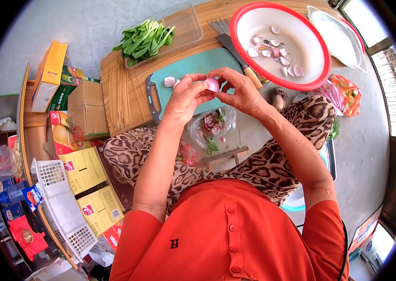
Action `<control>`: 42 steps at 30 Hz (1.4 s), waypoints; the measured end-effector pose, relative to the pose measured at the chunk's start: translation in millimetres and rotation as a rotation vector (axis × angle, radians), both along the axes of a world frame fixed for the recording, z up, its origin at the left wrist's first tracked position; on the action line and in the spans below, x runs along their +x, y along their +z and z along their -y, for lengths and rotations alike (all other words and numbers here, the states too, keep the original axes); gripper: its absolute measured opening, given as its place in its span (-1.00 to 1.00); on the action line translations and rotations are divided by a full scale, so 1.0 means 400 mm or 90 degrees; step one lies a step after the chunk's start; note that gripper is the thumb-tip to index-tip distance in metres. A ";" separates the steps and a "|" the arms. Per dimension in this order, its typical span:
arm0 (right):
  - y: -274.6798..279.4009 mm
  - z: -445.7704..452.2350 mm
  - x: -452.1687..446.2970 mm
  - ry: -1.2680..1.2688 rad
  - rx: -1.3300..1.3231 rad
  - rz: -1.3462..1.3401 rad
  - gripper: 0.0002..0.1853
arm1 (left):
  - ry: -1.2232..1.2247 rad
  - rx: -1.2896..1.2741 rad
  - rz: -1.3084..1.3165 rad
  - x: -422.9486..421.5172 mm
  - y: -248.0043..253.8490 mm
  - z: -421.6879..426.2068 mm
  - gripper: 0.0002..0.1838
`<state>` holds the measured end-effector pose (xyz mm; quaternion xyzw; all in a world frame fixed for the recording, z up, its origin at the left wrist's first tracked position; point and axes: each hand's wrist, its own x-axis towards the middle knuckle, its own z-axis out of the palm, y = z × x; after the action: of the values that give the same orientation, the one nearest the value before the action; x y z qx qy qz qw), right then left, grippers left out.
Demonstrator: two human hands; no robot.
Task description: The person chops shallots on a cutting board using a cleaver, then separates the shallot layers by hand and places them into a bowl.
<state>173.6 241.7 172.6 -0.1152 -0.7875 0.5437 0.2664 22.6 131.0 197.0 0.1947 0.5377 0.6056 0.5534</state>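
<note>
My left hand [186,97] pinches a purple-and-white onion piece [212,85] above the near edge of the teal cutting board [195,64]. On its other side, the curled fingers of my right hand [239,91] touch the same piece. Small pale onion pieces [169,82] lie on the board just left of my hands. A knife [235,50] with a wooden handle rests across the board's right end. Several white and pink onion pieces [266,53] sit in the red-rimmed white basin [310,51]. Below my hands, a clear plastic bag [193,129] holds purple peelings.
Leafy greens [147,41] lie over a clear plastic tray [186,28] at the back. Thin wooden skewers [119,96] line the table's left part. Cardboard boxes [88,110] and a white basket [62,206] stand at left. A colourful bag [348,96] is on the floor at right.
</note>
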 end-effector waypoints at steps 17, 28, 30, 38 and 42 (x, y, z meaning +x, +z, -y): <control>-0.042 -0.018 -0.003 0.046 -0.222 -0.031 -0.57 | -0.031 -0.003 0.144 -0.022 -0.040 0.014 -0.65; -0.005 -0.013 0.012 0.037 -0.138 0.091 -0.56 | -0.030 -0.041 0.072 -0.008 -0.032 0.017 -0.67; -0.003 -0.009 0.014 0.049 -0.059 0.063 -0.60 | -0.032 -0.052 0.045 -0.003 -0.028 0.016 -0.67; -0.012 -0.004 0.009 0.045 0.039 0.020 -0.57 | -0.058 -0.050 0.008 -0.009 -0.050 0.017 -0.66; -0.006 -0.004 0.012 0.038 -0.001 0.042 -0.57 | -0.055 -0.054 -0.008 -0.007 -0.045 0.017 -0.64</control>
<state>178.3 243.3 170.3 -0.1098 -0.7984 0.5482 0.2236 19.8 124.3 178.8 0.1977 0.5579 0.5565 0.5831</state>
